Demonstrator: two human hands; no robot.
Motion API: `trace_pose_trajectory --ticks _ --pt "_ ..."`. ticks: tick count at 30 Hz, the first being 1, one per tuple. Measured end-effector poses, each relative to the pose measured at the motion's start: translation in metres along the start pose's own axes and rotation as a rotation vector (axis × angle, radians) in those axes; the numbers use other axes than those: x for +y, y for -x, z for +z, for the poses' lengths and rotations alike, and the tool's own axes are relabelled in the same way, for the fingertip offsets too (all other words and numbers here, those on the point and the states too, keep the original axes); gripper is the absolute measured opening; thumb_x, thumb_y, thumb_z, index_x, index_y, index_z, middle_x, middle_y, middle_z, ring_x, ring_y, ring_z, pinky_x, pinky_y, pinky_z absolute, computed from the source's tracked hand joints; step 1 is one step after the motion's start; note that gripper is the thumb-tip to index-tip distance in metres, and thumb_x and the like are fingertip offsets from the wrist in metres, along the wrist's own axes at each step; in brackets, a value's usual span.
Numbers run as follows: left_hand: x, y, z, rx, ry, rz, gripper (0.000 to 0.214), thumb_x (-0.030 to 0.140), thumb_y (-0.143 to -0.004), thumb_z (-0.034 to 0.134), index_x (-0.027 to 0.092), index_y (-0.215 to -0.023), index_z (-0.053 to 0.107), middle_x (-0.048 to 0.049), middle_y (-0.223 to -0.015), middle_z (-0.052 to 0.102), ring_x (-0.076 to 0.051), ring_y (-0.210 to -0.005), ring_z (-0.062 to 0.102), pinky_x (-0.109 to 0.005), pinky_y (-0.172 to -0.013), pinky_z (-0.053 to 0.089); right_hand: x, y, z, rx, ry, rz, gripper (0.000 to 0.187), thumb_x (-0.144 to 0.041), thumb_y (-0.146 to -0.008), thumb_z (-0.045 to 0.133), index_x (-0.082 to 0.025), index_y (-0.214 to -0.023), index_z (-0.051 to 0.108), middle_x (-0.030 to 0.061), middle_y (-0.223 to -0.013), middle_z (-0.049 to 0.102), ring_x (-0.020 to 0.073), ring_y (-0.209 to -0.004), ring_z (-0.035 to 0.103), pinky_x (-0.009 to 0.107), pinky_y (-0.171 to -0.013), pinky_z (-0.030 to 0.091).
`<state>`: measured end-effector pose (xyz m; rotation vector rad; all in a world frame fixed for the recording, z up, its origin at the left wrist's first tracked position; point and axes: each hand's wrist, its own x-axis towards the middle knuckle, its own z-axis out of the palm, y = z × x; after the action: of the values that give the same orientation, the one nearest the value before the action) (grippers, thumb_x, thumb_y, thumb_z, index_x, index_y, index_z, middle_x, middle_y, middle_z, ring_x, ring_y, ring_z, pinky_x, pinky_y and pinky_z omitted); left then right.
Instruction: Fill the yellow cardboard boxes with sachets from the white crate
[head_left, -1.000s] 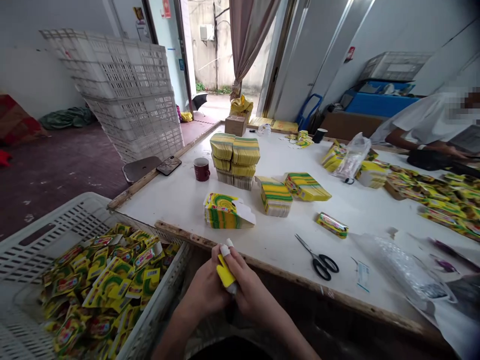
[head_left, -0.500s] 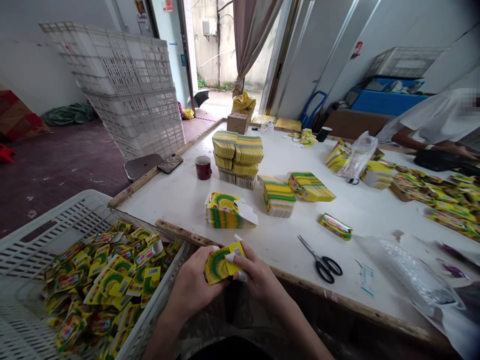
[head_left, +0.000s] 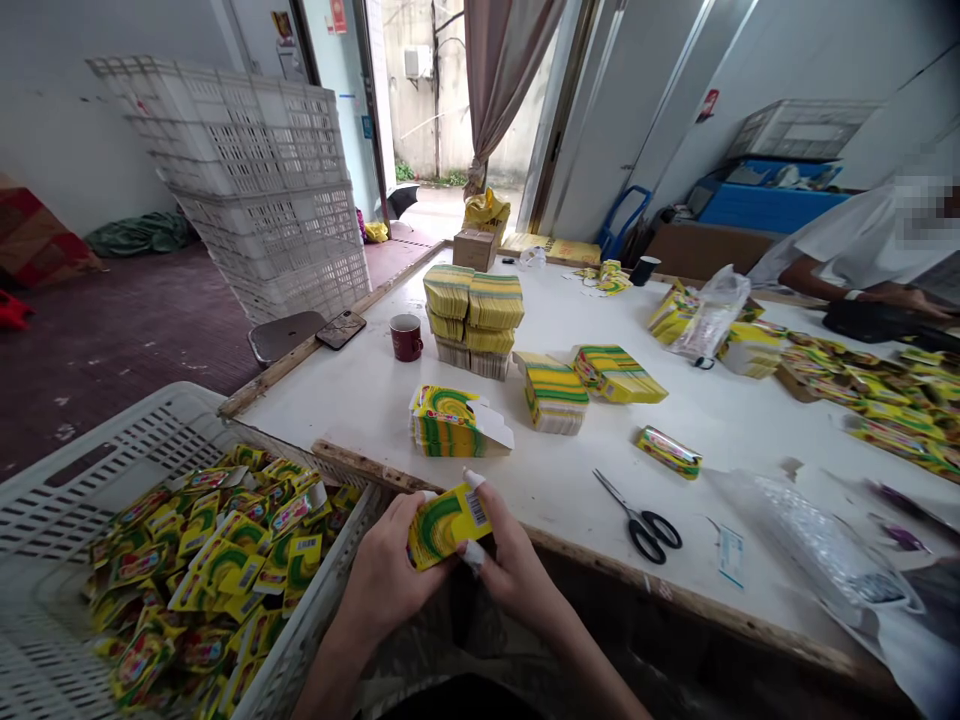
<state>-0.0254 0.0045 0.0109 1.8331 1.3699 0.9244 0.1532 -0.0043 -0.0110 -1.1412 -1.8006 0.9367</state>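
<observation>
while the left hand (head_left: 388,556) grips one end of a small yellow-and-green printed cardboard box (head_left: 444,525) at the near edge of a wood-rimmed white table (head_left: 551,485), the right hand (head_left: 511,556), white wraps (head_left: 472,554) on its fingertips, pinches the barcoded end.

We note white coverings (head_left: 473,480) on the index fingertip and thumb (head_left: 471,553) of the right hand (head_left: 517,575), the thumb's wrinkled like tape, a white tip also on the left hand (head_left: 384,570), both forearms (head_left: 336,650) bare, and dark clothing (head_left: 465,698) below, detail indistinct.
</observation>
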Motion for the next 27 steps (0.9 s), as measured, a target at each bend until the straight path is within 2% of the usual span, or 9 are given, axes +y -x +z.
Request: trace_pose_trajectory --ticks 1,3,5,7,9,11,18,23,27 --pt "-0.005 0.001 0.001 0.073 0.154 -0.061 0.051 0.036 -0.067 0.079 0.02 -0.109 0.055 -0.0063 -0.102 0.061 -0.024 -0.093 0.059 -0.033 -0.082 0.048 -0.001 -0.003 -0.002 0.015 -0.02 -0.016 0.075 -0.025 -0.083 0.06 -0.02 -0.145 0.019 0.0182 -0.146 0.036 0.0283 -0.136 0.038 0.048 -0.11 0.036" --pt "-0.016 0.002 0.001 0.354 0.567 -0.197 0.058 0.038 -0.059 0.084 0.02 -0.107 0.056 -0.0047 -0.1 0.061 -0.019 -0.084 0.06 -0.027 -0.074 0.05 -0.003 -0.015 -0.011 0.1 -0.041 -0.048 0.08 -0.026 -0.078 0.066 -0.02 -0.144 0.021 0.0175 -0.143 0.04 0.0275 -0.127 0.048 0.044 -0.104 0.044" --pt "-0.027 0.0 -0.001 0.664 0.917 -0.296 0.059 0.059 -0.066 0.072 0.021 -0.106 0.052 -0.0047 -0.102 0.059 -0.016 -0.08 0.06 -0.025 -0.067 0.052 -0.002 -0.032 -0.023 0.267 0.035 -0.038 0.062 -0.028 -0.079 0.065 -0.019 -0.134 0.037 0.0153 -0.13 0.053 0.0246 -0.111 0.059 0.041 -0.094 0.051" --pt "-0.034 -0.003 -0.003 0.831 1.145 -0.403 0.054 0.069 -0.079 0.048 0.021 -0.103 0.047 -0.0063 -0.103 0.057 -0.017 -0.083 0.062 -0.029 -0.068 0.055 0.001 -0.053 -0.036 0.431 0.169 0.005 0.039 -0.027 -0.083 0.058 -0.018 -0.12 0.049 0.0127 -0.113 0.063 0.0229 -0.098 0.063 0.04 -0.087 0.053" --pt "-0.035 -0.006 -0.004 0.847 1.313 -0.525 0.047 0.063 -0.089 0.037 0.019 -0.102 0.046 -0.0088 -0.103 0.057 -0.02 -0.088 0.064 -0.036 -0.071 0.057 0.007 -0.075 -0.045 0.485 0.259 0.026 0.032 -0.024 -0.084 0.054 -0.017 -0.115 0.053 0.0125 -0.106 0.066 0.0242 -0.096 0.062 0.041 -0.084 0.052" --pt "-0.033 -0.007 -0.001 0.825 1.415 -0.617 0.037 0.052 -0.093 0.037 0.017 -0.101 0.049 -0.01 -0.103 0.059 -0.019 -0.085 0.065 -0.033 -0.066 0.058 0.011 -0.095 -0.047 0.455 0.309 0.013 0.033 -0.021 -0.082 0.054 -0.016 -0.114 0.054 0.0136 -0.108 0.066 0.027 -0.1 0.06 0.043 -0.085 0.051" --pt "-0.035 -0.013 0.013 0.76 1.358 -0.685 0.019 0.016 -0.092 0.046 0.016 -0.106 0.058 -0.0053 -0.095 0.063 -0.009 -0.058 0.059 -0.018 -0.046 0.049 0.021 -0.125 -0.031 0.307 0.493 0.005 0.04 -0.005 -0.072 0.048 -0.015 -0.109 0.06 0.0152 -0.098 0.066 0.0313 -0.092 0.058 0.049 -0.084 0.047" --pt "-0.042 -0.009 0.022 0.735 1.383 -0.659 0.018 0.018 -0.088 0.054 0.015 -0.104 0.06 -0.003 -0.08 0.063 -0.008 -0.056 0.056 -0.017 -0.048 0.047 0.021 -0.131 -0.034 0.301 0.442 0.024 0.042 -0.008 -0.068 0.054 -0.014 -0.109 0.053 0.0092 -0.086 0.06 0.0263 -0.08 0.057 0.044 -0.078 0.049" --pt "-0.039 -0.006 0.028 0.634 1.371 -0.557 0.042 0.041 -0.072 0.075 0.013 -0.1 0.062 -0.0047 -0.077 0.065 -0.011 -0.057 0.056 -0.02 -0.048 0.046 0.006 -0.122 -0.034 0.353 0.328 0.027 0.044 -0.012 -0.073 0.053 -0.017 -0.115 0.041 0.0009 -0.08 0.055 0.0178 -0.068 0.056 0.034 -0.068 0.05"
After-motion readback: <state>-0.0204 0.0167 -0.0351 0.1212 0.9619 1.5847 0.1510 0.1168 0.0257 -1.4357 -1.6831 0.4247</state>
